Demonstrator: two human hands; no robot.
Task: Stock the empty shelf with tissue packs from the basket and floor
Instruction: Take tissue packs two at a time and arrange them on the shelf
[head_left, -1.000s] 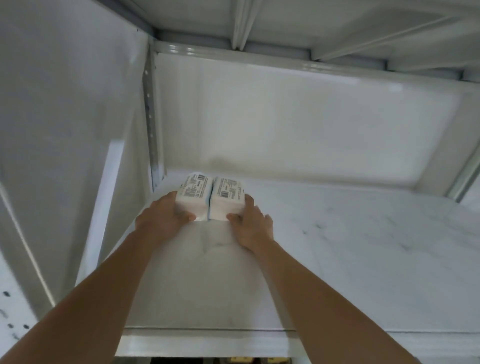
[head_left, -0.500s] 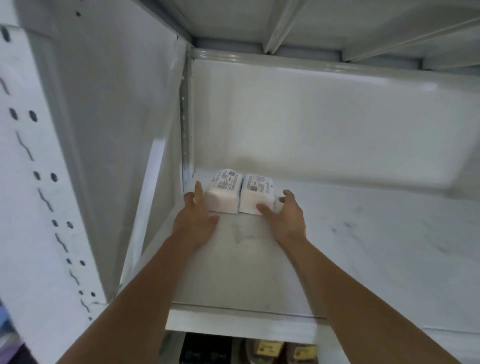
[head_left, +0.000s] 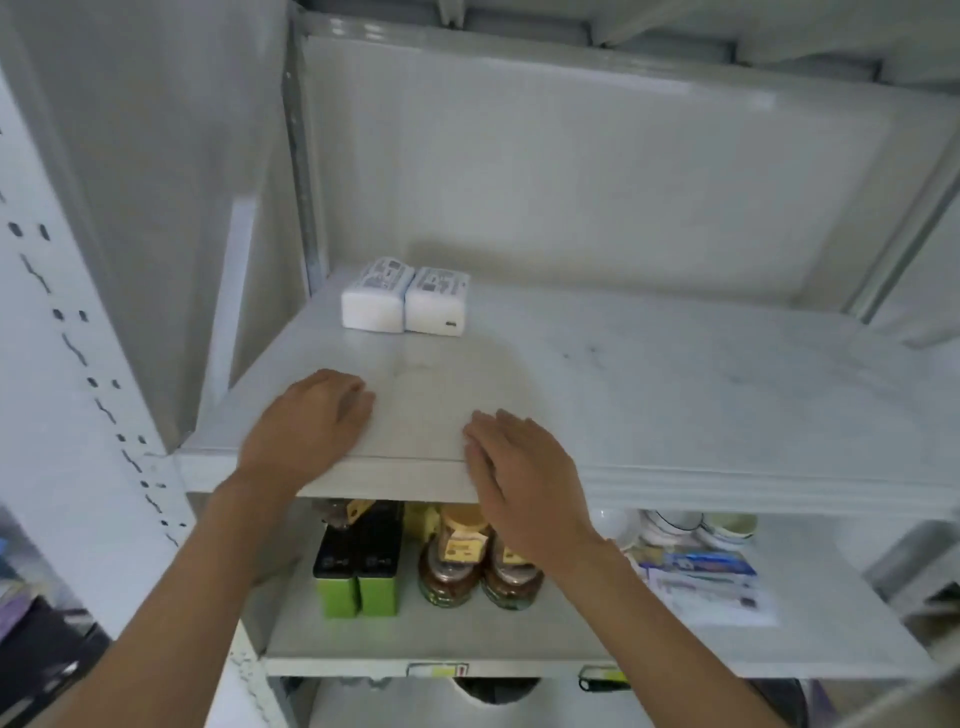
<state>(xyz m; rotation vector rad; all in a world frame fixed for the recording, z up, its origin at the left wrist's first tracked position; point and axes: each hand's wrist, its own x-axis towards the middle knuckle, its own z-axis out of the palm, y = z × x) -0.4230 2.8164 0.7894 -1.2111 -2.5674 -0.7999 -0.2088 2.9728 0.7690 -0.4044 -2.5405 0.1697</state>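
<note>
With two tissue packs (head_left: 405, 301) sitting side by side at eleven o'clock on the shelf (head_left: 675, 395), the left hand (head_left: 306, 426) and right hand (head_left: 524, 478) hover empty, fingers loosely spread, so fetching more packs likely comes next.

Your right hand (head_left: 524, 480) covers part of the shelf (head_left: 675, 395) front lip and the tops of the jars (head_left: 480, 566) on the level below it. Print on the two tissue packs (head_left: 405, 299) at the shelf's back left is too blurred to read. Below the shelf, the bowls (head_left: 691, 525) are cut off by its lip, and the flat packet (head_left: 701, 577) label is illegible.
</note>
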